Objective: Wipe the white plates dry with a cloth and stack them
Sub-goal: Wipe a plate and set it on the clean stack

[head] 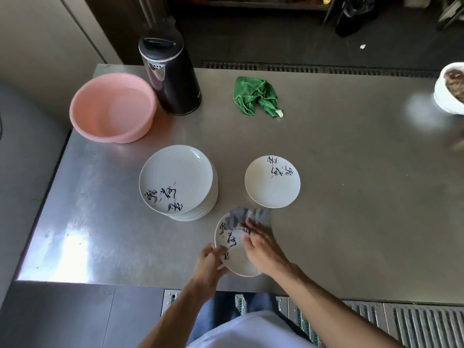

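round pink plastic basin [113, 106] on steel tabletop [351, 197], tall black thermal jug [173, 79] just beside it, crumpled green cloth [256, 96], white bowl of brown food [452, 89] far right

White plate [234, 259] with black brush lettering, near the worktop's [351, 197] front edge, crumpled grey cloth [247, 217] over its far rim, tall stack of matching plates [175, 179] just behind-left, single plate [272, 187] flat behind-right

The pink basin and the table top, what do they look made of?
Pink basin: probably plastic, matte, uniform colour, thin rim. Table top: looks like brushed stainless steel, grey with streaky glare.
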Demonstrator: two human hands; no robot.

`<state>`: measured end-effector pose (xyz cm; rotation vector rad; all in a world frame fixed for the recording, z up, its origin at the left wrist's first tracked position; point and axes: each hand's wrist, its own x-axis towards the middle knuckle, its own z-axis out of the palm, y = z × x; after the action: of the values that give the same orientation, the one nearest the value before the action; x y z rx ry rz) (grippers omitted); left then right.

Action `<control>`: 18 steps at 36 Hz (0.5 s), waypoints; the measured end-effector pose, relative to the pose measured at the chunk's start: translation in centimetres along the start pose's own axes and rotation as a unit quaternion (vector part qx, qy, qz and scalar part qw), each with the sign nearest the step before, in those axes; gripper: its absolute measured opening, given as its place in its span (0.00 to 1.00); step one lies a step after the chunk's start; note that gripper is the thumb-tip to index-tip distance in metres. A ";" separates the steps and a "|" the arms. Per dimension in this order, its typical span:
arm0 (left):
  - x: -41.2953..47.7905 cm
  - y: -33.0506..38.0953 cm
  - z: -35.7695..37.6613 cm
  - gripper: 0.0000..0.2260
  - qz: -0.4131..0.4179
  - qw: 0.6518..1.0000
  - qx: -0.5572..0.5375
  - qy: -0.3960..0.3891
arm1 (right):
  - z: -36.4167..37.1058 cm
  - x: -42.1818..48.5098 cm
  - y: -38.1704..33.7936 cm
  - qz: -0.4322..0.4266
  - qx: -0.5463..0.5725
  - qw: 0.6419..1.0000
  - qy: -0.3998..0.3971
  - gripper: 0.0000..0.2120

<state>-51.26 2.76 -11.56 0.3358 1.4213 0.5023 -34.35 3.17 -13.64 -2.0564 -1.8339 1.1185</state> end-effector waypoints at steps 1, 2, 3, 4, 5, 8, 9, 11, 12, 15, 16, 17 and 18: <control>0.1 0.1 -0.1 0.01 -0.002 1.000 0.003 -0.005 | 0.2 -0.4 -0.1 -0.034 0.018 0.999 -0.024 0.21; 0.2 0.3 -0.1 0.03 -0.004 1.000 0.015 -0.016 | 0.4 -0.7 -0.3 -0.065 0.028 0.996 -0.058 0.22; 0.3 0.4 -0.1 0.06 -0.006 0.999 0.037 -0.036 | 0.7 -1.1 -0.4 -0.089 0.036 0.991 -0.090 0.22; 0.2 0.5 -0.1 0.10 -0.010 0.996 0.059 -0.060 | 1.0 -1.3 -0.5 -0.104 0.041 0.987 -0.116 0.23; 0.1 0.4 -0.2 0.12 -0.017 0.994 0.073 -0.077 | 1.2 -1.4 -0.5 -0.109 0.039 0.985 -0.127 0.24; 0.2 -0.2 -0.7 0.13 -0.037 0.994 0.067 -0.081 | 0.8 -0.5 0.3 -0.075 -0.054 0.994 -0.059 0.23; 0.3 -0.3 -0.8 0.13 -0.037 0.994 0.064 -0.077 | 0.4 -0.3 0.6 -0.026 -0.086 0.996 -0.027 0.23; 0.4 -0.2 -0.7 0.14 -0.028 0.994 0.065 -0.079 | 0.3 -0.2 0.5 0.028 -0.099 0.995 -0.008 0.24; 0.3 0.0 -0.5 0.15 -0.024 0.994 0.070 -0.082 | 0.6 -0.4 0.2 -0.006 -0.085 0.996 -0.021 0.24; 0.4 0.2 -0.4 0.14 -0.017 0.992 0.089 -0.089 | 1.2 -1.1 -0.2 -0.120 -0.040 0.987 -0.102 0.23; 0.5 0.2 -0.4 0.14 -0.019 0.992 0.091 -0.087 | 1.0 -0.7 0.4 -0.110 -0.048 0.989 -0.091 0.23; 0.5 0.2 -0.4 0.14 -0.021 0.992 0.092 -0.085 | 0.6 -0.2 1.0 -0.077 -0.065 0.993 -0.062 0.23; 0.5 0.3 -0.4 0.14 -0.020 0.992 0.092 -0.083 | 0.2 0.2 1.5 -0.034 -0.081 0.995 -0.039 0.23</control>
<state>-51.67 3.25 -11.92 0.4853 1.3115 0.3030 -33.29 2.98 -14.71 -2.0423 -2.0791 1.0796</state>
